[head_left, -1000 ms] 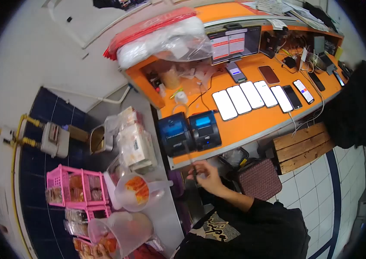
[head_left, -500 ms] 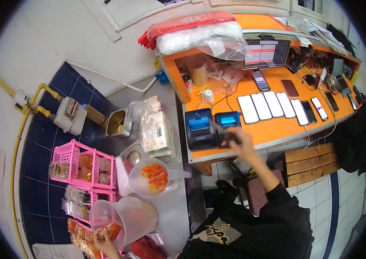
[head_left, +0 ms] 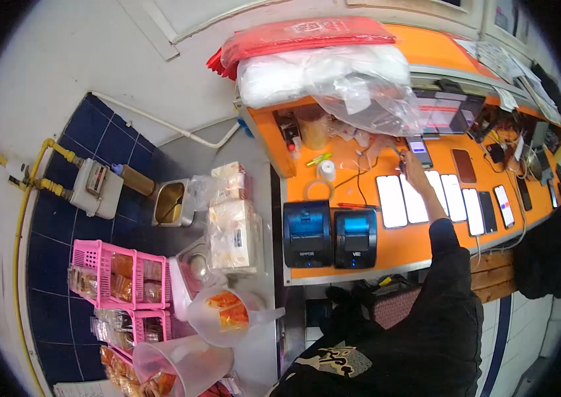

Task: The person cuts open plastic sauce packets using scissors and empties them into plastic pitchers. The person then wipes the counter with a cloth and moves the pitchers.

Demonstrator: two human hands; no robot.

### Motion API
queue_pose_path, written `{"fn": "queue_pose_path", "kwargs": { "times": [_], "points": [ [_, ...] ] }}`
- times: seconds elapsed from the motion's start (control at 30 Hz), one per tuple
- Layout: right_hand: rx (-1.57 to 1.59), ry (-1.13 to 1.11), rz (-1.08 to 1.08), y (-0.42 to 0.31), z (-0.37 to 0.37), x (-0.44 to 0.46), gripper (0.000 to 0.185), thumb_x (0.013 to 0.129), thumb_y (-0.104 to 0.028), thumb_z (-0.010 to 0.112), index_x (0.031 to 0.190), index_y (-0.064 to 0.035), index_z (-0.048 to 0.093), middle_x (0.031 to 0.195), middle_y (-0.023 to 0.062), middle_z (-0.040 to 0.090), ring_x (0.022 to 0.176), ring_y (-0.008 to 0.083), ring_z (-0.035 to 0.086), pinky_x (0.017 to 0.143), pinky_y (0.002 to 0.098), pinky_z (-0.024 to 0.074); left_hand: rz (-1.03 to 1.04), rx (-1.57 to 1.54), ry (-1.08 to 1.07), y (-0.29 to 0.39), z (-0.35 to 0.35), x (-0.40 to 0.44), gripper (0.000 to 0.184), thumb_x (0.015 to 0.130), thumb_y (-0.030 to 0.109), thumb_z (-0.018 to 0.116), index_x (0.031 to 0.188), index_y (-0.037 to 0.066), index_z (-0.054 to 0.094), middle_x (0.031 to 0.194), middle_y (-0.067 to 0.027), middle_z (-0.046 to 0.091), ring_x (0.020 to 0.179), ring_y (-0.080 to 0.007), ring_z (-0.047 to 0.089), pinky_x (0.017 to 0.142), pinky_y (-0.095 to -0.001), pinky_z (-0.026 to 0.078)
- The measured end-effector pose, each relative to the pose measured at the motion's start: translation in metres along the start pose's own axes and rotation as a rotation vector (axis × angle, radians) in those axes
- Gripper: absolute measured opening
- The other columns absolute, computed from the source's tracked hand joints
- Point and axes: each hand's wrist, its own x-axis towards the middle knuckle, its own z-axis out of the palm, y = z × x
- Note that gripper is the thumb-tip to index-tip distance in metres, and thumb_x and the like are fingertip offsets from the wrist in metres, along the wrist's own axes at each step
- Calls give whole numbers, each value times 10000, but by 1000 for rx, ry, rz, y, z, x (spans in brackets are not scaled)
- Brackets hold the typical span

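Steel table (head_left: 257, 354) nearest: the left hand (head_left: 154, 386) is at orange packets (head_left: 121, 377), grip unclear, a jug (head_left: 197, 357) crowding it. Beyond, past two printers (head_left: 307, 245), the right hand (head_left: 417, 174) pinches apparent scissors (head_left: 402, 159) above phones (head_left: 392, 202), lined up face-up, probably for easy reading.

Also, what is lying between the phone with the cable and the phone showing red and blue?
In the head view, a dark-screen phone lies between the cabled phone and the red-and-blue one.
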Motion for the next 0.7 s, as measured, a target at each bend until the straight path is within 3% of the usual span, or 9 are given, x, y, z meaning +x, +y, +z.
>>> {"fn": "queue_pose_path", "kwargs": {
  "times": [0.1, 0.17, 0.2, 0.3, 0.43, 0.57, 0.63, 0.7],
  "points": [
    [-171, -99, 33, 44, 24, 16, 329, 781, -77, 532, 1080, -5, 416, 957, 231, 497, 882, 397, 501, 732, 460, 405, -22, 43, 32, 11, 5, 1, 149, 830, 71, 595, 956, 8, 546, 899, -77, 565, 837, -167, 553, 772, -267, 453],
    [-282, 19, -85, 41, 22, 22, 374, 806, -155, 515, 1143, -29, 413, 983, 227, 503, 924, 408, 486, 791, 478, 379, -34, 71, 39, 17, 7, 0, 153, 830, 73, 596, 960, 8, 547, 905, -78, 566, 840, -168, 553, 776, -269, 451],
    [-406, -47, 16, 58, 34, 18, 365, 823, -191, 484, 1156, -50, 443, 1034, 208, 513, 990, 396, 474, 836, 492, 354, -44, 85, 42, 20, 8, 0, 155, 830, 74, 596, 961, 8, 547, 907, -78, 566, 841, -169, 553, 778, -271, 451],
    [-198, -257, 113, 84, 44, 16, 316, 824, -187, 471, 1106, -46, 486, 1063, 195, 528, 1007, 377, 485, 868, 474, 366, -60, 119, 43, 27, 11, 1, 161, 829, 77, 598, 966, 8, 547, 915, -79, 567, 846, -172, 553, 785, -275, 449],
    [-356, -297, 119, 82, 42, 13, 379, 824, -199, 453, 1168, -43, 473, 1128, 223, 516, 1033, 374, 492, 923, 453, 373, -61, 132, 44, 29, 17, 4, 169, 828, 80, 599, 973, 8, 548, 926, -81, 568, 853, -175, 552, 793, -281, 446],
    [-229, -262, 104, 75, 33, 16, 410, 827, -203, 455, 1200, -32, 454, 1179, 211, 495, 1074, 364, 479, 941, 464, 356, -66, 125, 53, 29, 21, 4, 177, 827, 84, 601, 979, 8, 549, 937, -82, 569, 859, -179, 552, 802, -286, 443],
    [-238, -186, 21, 71, 31, 21, 395, 808, -202, 484, 1160, -24, 469, 1157, 216, 501, 1055, 376, 478, 919, 463, 363, -67, 119, 54, 28, 21, 2, 182, 827, 86, 602, 982, 9, 549, 942, -83, 569, 862, -180, 552, 806, -289, 441],
    [-162, -340, 117, 63, 21, 23, 357, 795, -219, 506, 1086, -14, 484, 1078, 217, 518, 992, 382, 489, 877, 470, 369, -60, 114, 52, 26, 20, 2, 186, 826, 88, 602, 985, 9, 549, 947, -84, 570, 865, -182, 552, 810, -292, 440]
  ]
}}
